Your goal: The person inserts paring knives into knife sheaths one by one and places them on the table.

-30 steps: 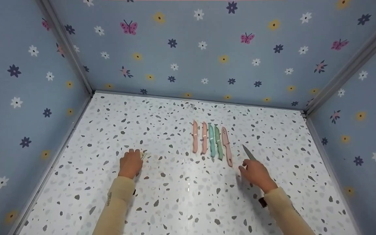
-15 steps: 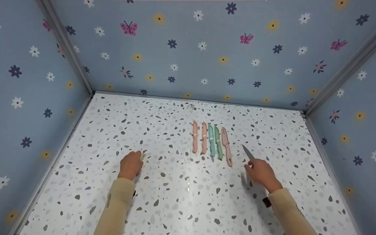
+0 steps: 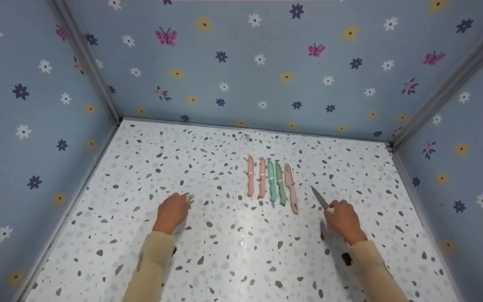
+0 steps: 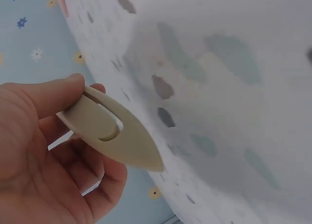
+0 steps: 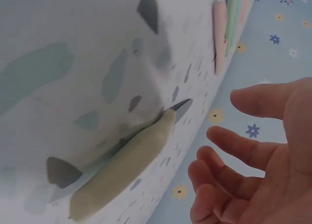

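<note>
My left hand [image 3: 172,213], at left of the table in the head view, pinches a beige knife sheath [image 4: 131,141] between thumb and fingers. The sheath tapers to a point and has a U-shaped clip cut into it. Under my right hand [image 3: 343,220] lies a paring knife [image 5: 122,165] with a matching beige handle. Its bare grey blade points away and to the left. In the right wrist view the right fingers are spread apart, slightly bent, beside the handle with nothing between them. From the head, this hand covers most of the handle.
Between the hands, farther back, is a row of several knives: two salmon-pink ones [image 3: 250,176], a teal one [image 3: 272,180], a green one [image 3: 281,183], and a pink one with a slotted cover [image 3: 291,188]. Flowered panels [image 3: 241,84] wall the speckled table [image 3: 224,260] at back and sides.
My right hand has shifted right and slightly back over the knife handle; the knife stays put. My left hand has moved a little right with the sheath. The row of knives is unchanged.
</note>
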`<state>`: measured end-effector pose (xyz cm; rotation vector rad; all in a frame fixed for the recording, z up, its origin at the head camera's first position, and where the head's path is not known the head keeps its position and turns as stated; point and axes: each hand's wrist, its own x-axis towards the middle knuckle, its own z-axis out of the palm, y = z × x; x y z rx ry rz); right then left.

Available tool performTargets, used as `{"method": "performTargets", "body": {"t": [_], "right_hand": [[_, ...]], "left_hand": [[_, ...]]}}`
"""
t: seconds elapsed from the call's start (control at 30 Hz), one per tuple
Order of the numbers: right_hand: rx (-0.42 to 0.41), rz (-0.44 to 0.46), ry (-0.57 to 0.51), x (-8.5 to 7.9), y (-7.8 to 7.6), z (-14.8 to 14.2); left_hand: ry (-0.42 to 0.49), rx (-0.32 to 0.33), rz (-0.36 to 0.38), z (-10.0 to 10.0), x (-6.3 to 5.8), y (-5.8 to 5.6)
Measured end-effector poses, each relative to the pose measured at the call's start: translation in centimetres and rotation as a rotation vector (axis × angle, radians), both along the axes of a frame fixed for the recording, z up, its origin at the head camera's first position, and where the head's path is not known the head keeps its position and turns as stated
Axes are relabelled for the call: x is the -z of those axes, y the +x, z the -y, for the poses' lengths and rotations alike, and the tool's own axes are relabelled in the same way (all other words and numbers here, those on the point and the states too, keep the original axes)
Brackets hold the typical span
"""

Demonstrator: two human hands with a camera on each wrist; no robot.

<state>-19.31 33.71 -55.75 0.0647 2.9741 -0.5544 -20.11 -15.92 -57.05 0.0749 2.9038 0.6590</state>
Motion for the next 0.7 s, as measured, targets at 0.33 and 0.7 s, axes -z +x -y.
{"method": "performTargets", "body": {"t": [0.33, 0.7], "right_hand": [[0.058, 0.097, 0.047, 1.3, 0.0, -1.2], [0.074, 0.173, -0.003, 1.6, -0.1, -1.8]], "left_hand": [[0.047, 0.017, -0.013, -1.5, -1.0, 0.4], [0.042, 0.026, -0.003, -2.7, -0.9, 0.8]]}}
